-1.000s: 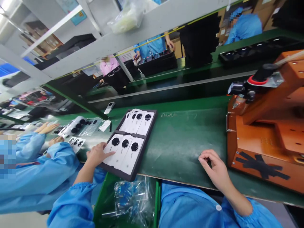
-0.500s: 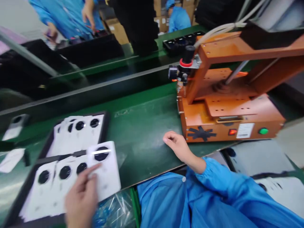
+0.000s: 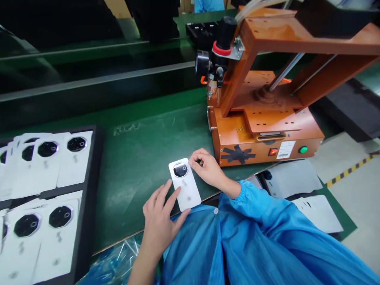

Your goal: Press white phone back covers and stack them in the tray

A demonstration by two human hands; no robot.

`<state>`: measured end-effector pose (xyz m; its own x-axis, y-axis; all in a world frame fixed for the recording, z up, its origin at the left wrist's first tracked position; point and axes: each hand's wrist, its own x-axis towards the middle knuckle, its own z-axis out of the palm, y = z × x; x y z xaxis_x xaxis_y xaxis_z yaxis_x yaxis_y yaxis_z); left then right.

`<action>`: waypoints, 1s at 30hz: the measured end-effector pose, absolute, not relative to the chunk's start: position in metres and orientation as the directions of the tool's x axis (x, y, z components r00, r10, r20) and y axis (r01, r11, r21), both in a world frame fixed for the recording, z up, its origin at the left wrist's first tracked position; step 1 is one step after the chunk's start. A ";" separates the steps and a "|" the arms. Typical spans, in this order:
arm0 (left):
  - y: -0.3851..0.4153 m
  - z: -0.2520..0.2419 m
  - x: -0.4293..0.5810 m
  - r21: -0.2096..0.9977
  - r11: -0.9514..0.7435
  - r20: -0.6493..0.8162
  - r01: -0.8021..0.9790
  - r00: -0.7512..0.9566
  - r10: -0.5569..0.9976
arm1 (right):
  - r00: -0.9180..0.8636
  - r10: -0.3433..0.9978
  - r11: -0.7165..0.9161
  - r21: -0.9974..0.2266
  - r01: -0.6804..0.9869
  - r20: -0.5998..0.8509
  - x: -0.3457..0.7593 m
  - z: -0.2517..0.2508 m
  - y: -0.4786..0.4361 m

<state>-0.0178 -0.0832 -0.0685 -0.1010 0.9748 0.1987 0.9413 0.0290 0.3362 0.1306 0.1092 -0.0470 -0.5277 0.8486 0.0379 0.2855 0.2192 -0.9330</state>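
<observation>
Since half a second ago, the panel point(image 3: 191, 194) has gone from over the tray's right edge to the front edge of the tabletop point(image 3: 139, 166), before the person, and both hands have come together at it. It lies between them, camera window at the far end, its near end overlapping the view of the blue smock point(image 3: 196, 245).

The left hand point(image 3: 163, 213) has its fingers spread, one tip over the panel's left side and the thumb by its near end; whether this grip bears the panel, I cannot tell. The right hand point(image 3: 206, 168) has thumb and forefinger curled together at the far right corner; whether they pinch it, I cannot tell.

The black tray point(image 3: 86, 206), well to the left, carries overlapping white panels point(image 3: 44, 166) in two rows. The orange press point(image 3: 230, 140) stands just beyond the right hand.
</observation>
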 end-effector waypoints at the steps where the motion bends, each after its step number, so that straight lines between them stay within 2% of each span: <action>1: -0.087 -0.071 -0.019 0.303 -0.019 0.201 0.953 -0.045 0.979 | -0.542 0.839 0.237 -0.925 0.296 0.042 0.130 -0.048 0.109; 4: -0.090 -0.081 -0.018 0.255 -0.064 0.244 0.965 0.000 0.970 | -0.580 0.814 0.302 -0.881 0.365 0.039 0.125 -0.048 0.108; 8: -0.088 -0.088 -0.012 0.260 -0.043 0.277 0.965 -0.031 0.960 | -0.615 0.788 0.336 -0.806 0.488 -0.043 0.114 -0.042 0.106; 11: -0.087 -0.088 -0.011 0.264 -0.041 0.300 0.964 -0.041 0.953 | -0.645 0.762 0.353 -0.791 0.500 -0.067 0.107 -0.041 0.103; 18: -0.086 -0.088 -0.014 0.238 -0.050 0.315 0.970 -0.028 0.949 | -0.641 0.767 0.454 -0.716 0.531 0.011 0.103 -0.051 0.100; 30: -0.085 -0.085 -0.014 0.207 -0.065 0.325 0.976 -0.006 0.946 | -0.599 0.795 0.495 -0.676 0.546 0.098 0.103 -0.058 0.106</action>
